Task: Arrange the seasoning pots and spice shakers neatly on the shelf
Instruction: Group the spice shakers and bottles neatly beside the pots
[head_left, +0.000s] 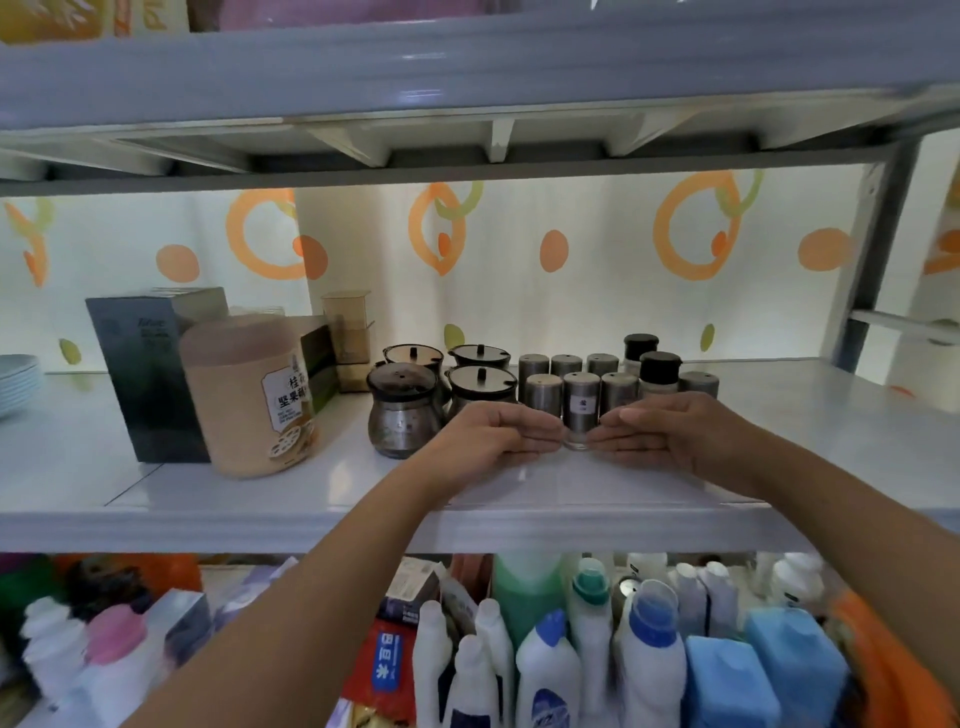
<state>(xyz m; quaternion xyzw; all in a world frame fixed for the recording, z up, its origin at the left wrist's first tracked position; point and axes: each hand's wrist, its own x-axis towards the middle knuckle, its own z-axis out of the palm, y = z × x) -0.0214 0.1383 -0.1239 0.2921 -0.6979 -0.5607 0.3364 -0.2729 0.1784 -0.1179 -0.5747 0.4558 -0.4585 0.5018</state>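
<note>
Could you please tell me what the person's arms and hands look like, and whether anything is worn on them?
Both forearms are bare as far as the picture shows: no sleeves, gloves, watch or bracelet. The left hand and right hand show no rings on the sides in view. A short, unpainted thumbnail shows on the right hand.

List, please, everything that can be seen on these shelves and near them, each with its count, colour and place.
seasoning pots: four, dark lids, middle shelf, centre
spice shakers: about seven, grey metal, two rows right of the pots
black-capped shakers: two, behind the shakers
tall jar: one, beige-pink, left
dark box: one, behind the jar
plates: a stack, pale blue, far left
bottles: many, white and blue, lower shelf
left hand, right hand: flat, flanking the labelled front shakers
</note>
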